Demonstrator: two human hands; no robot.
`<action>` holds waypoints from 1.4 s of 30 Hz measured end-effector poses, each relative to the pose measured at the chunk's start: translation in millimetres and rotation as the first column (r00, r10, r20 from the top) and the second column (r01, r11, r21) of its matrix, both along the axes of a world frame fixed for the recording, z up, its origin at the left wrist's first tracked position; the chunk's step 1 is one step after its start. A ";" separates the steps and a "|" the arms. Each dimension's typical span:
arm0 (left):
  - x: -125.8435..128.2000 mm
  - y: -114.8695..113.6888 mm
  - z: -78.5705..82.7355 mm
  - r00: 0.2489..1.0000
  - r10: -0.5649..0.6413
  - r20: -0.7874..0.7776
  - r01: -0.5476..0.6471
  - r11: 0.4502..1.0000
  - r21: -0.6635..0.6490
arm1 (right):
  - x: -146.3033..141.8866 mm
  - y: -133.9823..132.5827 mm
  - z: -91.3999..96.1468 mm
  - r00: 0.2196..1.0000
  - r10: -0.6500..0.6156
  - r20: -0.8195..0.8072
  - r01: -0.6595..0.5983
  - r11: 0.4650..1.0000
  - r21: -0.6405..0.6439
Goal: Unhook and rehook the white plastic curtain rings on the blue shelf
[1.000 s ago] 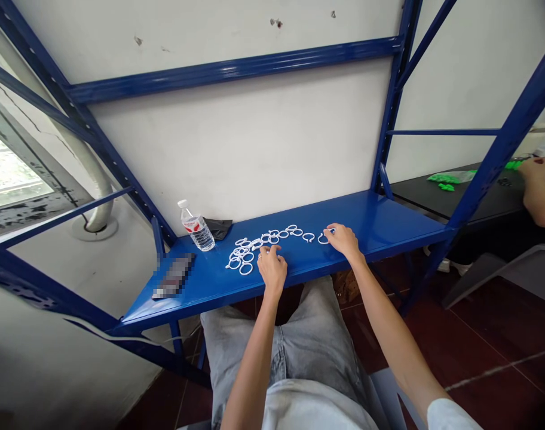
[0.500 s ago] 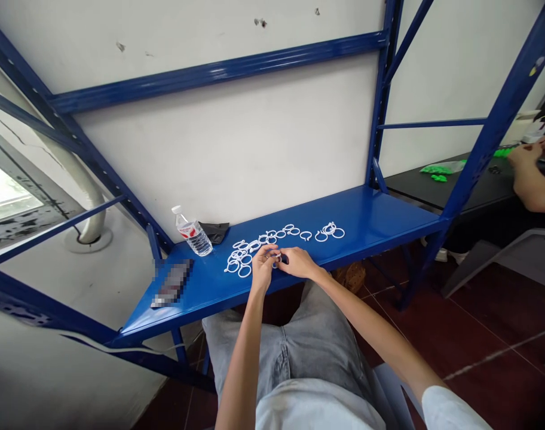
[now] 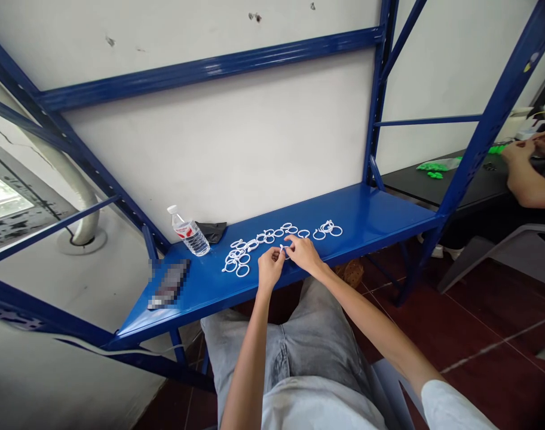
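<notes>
Above the front edge of the blue shelf, my left hand (image 3: 271,269) is closed in a pinch on a white curtain ring (image 3: 283,247) with a small knob. From the other side my right hand (image 3: 305,255) grips the same ring, its index finger stretched over the top. Fingers cover much of this ring. A loose group of white curtain rings (image 3: 242,271) lies behind and left of my hands, several overlapping. Further right, a smaller cluster of curtain rings (image 3: 336,231) rests on the shelf.
On the left of the blue shelf (image 3: 366,209) stand a water bottle (image 3: 192,234), a black pouch (image 3: 214,232) and a blurred-out dark item (image 3: 169,285). Blue posts frame the shelf. At right, another person's hands (image 3: 519,152) work over a black table with green pieces (image 3: 434,168).
My hands have shifted slightly right and opened a little apart around the curtain ring. My right index finger now reaches over it. The view has moved slightly; the loose rings lie as before.
</notes>
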State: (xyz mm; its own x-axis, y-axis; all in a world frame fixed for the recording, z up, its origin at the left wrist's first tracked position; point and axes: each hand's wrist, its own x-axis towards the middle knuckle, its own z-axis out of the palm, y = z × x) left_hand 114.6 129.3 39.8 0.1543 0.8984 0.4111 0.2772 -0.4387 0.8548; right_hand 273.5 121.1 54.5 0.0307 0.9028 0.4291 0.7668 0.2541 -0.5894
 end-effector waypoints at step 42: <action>-100.5 -58.9 9.8 0.942 0.111 -0.317 -0.052 0.981 0.189 | 41.1 -28.2 50.5 0.997 0.076 0.026 -0.072 0.990 -0.121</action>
State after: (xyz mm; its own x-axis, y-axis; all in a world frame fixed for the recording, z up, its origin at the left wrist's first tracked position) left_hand 14.1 70.4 49.6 0.2351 0.8319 0.5026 0.5677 -0.5372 0.6238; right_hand 314.5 92.9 105.0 -0.0499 0.9471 0.3170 0.7666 0.2398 -0.5957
